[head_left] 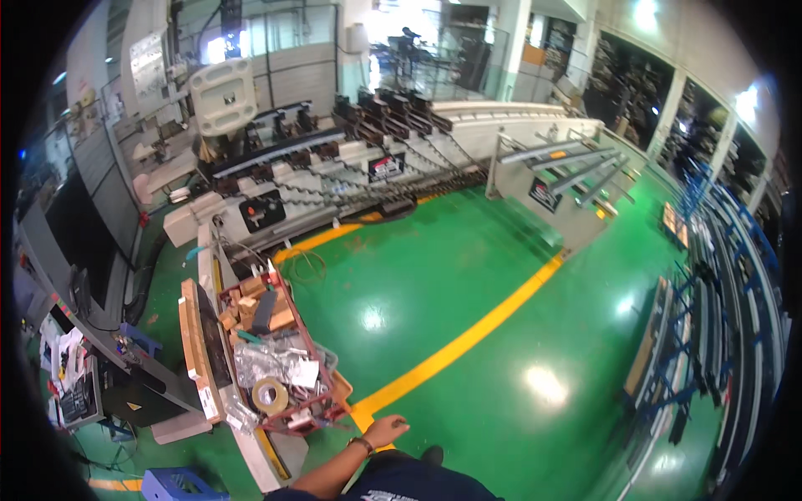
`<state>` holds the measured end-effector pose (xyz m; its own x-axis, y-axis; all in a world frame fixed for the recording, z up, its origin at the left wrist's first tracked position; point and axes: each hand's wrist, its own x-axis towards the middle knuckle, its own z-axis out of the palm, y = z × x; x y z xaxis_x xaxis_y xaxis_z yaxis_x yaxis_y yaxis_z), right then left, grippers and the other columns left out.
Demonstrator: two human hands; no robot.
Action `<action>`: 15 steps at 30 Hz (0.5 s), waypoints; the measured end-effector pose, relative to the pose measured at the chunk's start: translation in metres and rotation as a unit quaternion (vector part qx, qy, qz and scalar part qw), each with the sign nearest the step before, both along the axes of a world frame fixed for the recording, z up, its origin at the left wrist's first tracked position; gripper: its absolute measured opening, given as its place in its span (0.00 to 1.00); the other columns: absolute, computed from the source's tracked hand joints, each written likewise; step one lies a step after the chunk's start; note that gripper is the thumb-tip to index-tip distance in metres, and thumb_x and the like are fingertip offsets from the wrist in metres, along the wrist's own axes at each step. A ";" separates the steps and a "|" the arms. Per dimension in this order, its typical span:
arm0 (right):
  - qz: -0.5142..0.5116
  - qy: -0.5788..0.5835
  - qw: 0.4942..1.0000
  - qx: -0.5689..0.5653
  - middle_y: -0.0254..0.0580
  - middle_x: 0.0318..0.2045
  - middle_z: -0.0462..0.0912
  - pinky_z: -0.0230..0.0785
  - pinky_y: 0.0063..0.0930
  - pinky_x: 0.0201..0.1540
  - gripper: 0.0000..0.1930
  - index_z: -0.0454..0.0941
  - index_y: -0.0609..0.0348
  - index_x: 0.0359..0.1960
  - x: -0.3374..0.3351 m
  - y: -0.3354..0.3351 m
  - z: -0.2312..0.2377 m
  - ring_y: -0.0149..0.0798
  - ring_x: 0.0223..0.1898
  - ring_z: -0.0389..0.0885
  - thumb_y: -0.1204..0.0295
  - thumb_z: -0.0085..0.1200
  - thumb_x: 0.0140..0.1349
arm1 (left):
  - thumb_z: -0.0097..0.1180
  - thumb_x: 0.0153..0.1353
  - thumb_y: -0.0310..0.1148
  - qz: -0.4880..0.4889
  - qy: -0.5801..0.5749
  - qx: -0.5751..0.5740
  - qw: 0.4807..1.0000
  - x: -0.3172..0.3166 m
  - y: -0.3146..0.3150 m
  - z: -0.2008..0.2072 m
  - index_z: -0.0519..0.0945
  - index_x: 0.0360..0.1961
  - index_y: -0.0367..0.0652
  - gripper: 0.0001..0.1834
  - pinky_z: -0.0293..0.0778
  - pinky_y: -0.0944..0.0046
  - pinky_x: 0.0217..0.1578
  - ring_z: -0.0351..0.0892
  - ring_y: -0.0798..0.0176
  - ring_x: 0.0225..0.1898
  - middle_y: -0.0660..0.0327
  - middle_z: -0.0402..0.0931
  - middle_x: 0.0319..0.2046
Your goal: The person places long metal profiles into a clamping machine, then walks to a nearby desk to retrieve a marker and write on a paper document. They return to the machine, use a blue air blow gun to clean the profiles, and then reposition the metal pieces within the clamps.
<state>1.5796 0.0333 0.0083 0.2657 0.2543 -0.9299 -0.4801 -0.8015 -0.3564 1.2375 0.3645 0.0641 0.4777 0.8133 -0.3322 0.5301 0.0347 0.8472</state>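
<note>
My left hand [387, 432] is in front of my body, with a dark band on its wrist. Its fingers look curled inward, and a small dark spot shows at them, too small to make out. Left of the hand stands a red-framed cart [305, 321], whose near end is closest to it. Inside the cart lie wooden blocks [284, 316], clear plastic wrapping [255, 363], a white paper [307, 373] and a roll of tape [281, 405]. My right hand is out of the picture.
A long machine [334, 188] with chains spans the back, with metal profiles [576, 171] at its right. Blue racks [681, 392] of long bars line the right side. A yellow line [468, 338] crosses the green floor. A blue stool [180, 484] is at lower left.
</note>
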 end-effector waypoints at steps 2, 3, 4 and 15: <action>0.039 0.008 0.999 0.000 0.53 0.38 0.83 0.76 0.47 0.40 0.20 0.72 0.62 0.53 0.067 0.047 -0.025 0.51 0.42 0.82 0.62 0.55 0.66 | 0.63 0.65 0.49 0.099 -0.035 0.013 0.994 -0.001 0.030 0.011 0.82 0.54 0.37 0.27 0.78 0.56 0.54 0.85 0.54 0.52 0.49 0.85 0.48; 0.050 -0.001 0.999 0.002 0.53 0.37 0.83 0.76 0.47 0.39 0.19 0.73 0.62 0.52 0.111 0.060 -0.042 0.50 0.41 0.83 0.62 0.55 0.66 | 0.63 0.64 0.49 0.144 -0.038 0.011 0.989 0.004 0.039 0.011 0.83 0.53 0.38 0.26 0.78 0.56 0.53 0.85 0.54 0.50 0.50 0.85 0.47; 0.053 -0.007 0.998 0.010 0.53 0.36 0.84 0.76 0.47 0.38 0.19 0.73 0.62 0.51 0.156 0.080 -0.056 0.50 0.40 0.83 0.62 0.55 0.65 | 0.64 0.64 0.50 0.188 -0.040 0.009 0.981 0.009 0.049 0.012 0.83 0.52 0.38 0.26 0.79 0.57 0.52 0.86 0.54 0.49 0.50 0.86 0.46; 0.096 -0.142 0.974 0.149 0.48 0.39 0.84 0.75 0.44 0.36 0.16 0.73 0.59 0.51 0.213 0.569 -0.010 0.45 0.37 0.83 0.62 0.51 0.69 | 0.63 0.63 0.53 0.259 -0.012 -0.030 0.965 0.029 0.245 -0.048 0.84 0.52 0.41 0.27 0.78 0.56 0.52 0.85 0.52 0.48 0.51 0.86 0.44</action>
